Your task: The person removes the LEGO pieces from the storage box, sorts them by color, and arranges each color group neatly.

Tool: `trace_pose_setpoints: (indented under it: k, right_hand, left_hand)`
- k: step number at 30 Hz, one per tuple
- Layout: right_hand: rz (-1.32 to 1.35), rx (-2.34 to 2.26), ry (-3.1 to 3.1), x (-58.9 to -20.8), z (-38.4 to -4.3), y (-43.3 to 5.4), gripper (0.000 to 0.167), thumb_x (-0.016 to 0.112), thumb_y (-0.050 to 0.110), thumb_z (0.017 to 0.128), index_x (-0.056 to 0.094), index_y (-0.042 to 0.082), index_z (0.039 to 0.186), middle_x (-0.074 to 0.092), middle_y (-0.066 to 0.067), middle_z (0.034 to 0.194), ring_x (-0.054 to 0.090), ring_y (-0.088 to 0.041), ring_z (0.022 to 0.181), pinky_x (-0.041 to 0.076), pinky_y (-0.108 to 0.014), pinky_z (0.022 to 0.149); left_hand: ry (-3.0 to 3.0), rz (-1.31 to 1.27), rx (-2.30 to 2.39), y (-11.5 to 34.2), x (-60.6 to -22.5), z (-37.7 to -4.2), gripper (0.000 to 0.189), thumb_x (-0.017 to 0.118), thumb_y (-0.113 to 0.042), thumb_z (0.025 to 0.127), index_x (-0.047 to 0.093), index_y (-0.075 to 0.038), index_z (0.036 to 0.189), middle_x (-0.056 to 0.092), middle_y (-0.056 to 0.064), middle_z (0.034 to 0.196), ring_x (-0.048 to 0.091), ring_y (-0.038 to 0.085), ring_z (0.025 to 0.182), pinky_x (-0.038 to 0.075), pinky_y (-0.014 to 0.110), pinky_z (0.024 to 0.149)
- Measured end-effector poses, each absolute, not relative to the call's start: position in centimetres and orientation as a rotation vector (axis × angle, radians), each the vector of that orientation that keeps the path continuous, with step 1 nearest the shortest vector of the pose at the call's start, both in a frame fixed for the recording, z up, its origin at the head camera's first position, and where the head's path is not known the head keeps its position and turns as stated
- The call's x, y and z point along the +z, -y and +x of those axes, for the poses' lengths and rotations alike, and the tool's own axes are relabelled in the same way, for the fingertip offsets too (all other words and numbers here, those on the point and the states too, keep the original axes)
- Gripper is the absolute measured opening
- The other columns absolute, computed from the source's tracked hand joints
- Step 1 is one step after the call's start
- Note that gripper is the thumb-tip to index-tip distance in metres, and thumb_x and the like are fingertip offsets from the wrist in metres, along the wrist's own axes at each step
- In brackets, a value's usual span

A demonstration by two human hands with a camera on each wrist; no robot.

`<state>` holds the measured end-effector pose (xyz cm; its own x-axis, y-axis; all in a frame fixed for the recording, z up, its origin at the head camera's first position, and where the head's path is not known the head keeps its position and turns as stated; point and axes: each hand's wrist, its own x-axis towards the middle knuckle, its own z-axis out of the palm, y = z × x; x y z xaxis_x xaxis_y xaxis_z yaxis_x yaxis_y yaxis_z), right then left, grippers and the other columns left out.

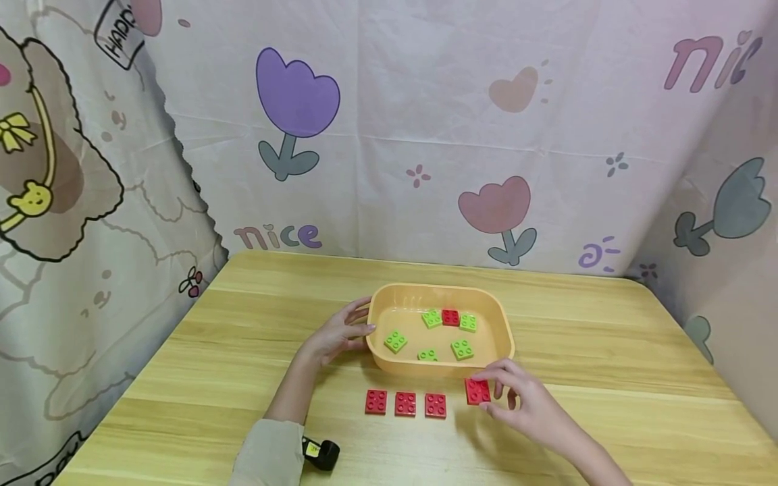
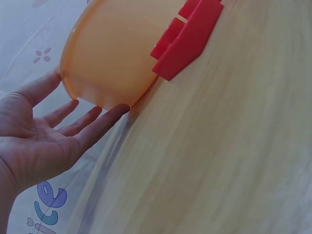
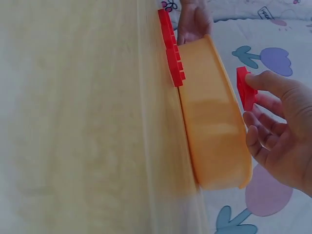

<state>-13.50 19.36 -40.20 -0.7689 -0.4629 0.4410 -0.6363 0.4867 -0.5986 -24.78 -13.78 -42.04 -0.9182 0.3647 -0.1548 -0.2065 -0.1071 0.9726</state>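
Note:
My right hand [image 1: 524, 399] pinches a red toy brick [image 1: 477, 391] between thumb and fingers, just in front of the yellow-orange tray [image 1: 440, 369]. In the right wrist view the held brick [image 3: 246, 88] is tilted, off the table. My left hand [image 1: 335, 335] rests against the tray's left end; in the left wrist view its fairly straight fingers [image 2: 92, 127] touch the outer wall. Three red bricks [image 1: 405, 404] lie in a row before the tray, studs up. Inside the tray are several green bricks [image 1: 462, 349] and one red brick [image 1: 450, 318].
A wooden table [image 1: 583, 337] carries everything. Near the left sleeve a black strap device [image 1: 322, 453] sits at the left wrist. Printed cloth [image 1: 395, 81] hangs behind the table and along both sides.

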Motion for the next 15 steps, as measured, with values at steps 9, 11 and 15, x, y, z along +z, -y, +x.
trace_pose_setpoints:
  k: [9, 11, 15]
  right_hand:
    - [0.929, 1.218, 2.508, -42.0, -13.3, -19.5, 0.039, 0.076, 0.003, 0.071, 0.064, 0.011, 0.108, 0.056, 0.001, 0.102, 0.05, -0.008, 0.067, 0.047, -0.021, 0.049]
    - [0.908, 1.233, 2.526, -42.5, -13.3, -19.6, 0.039, 0.076, 0.004, 0.072, 0.064, 0.012, 0.108, 0.056, 0.001, 0.102, 0.05, -0.01, 0.068, 0.047, -0.021, 0.05]
    - [0.876, 1.258, 2.561, -43.4, -13.4, -19.7, 0.038, 0.076, 0.003, 0.072, 0.064, 0.011, 0.108, 0.055, -0.001, 0.1, 0.051, -0.013, 0.068, 0.047, -0.021, 0.05]
  left_hand:
    - [-1.796, 0.168, 2.081, 13.7, -42.0, -24.7, 0.065, 0.057, 0.002, 0.087, 0.025, -0.007, 0.144, 0.024, 0.022, 0.145, 0.041, 0.039, 0.119, 0.048, 0.043, 0.087]
    - [-1.794, 0.169, 2.084, 13.7, -41.9, -24.7, 0.065, 0.057, 0.002, 0.087, 0.025, -0.007, 0.144, 0.024, 0.022, 0.145, 0.042, 0.039, 0.119, 0.049, 0.043, 0.086]
    - [-1.785, 0.168, 2.092, 13.7, -41.8, -24.6, 0.066, 0.057, 0.003, 0.087, 0.025, -0.007, 0.144, 0.024, 0.022, 0.145, 0.043, 0.039, 0.118, 0.049, 0.043, 0.086]
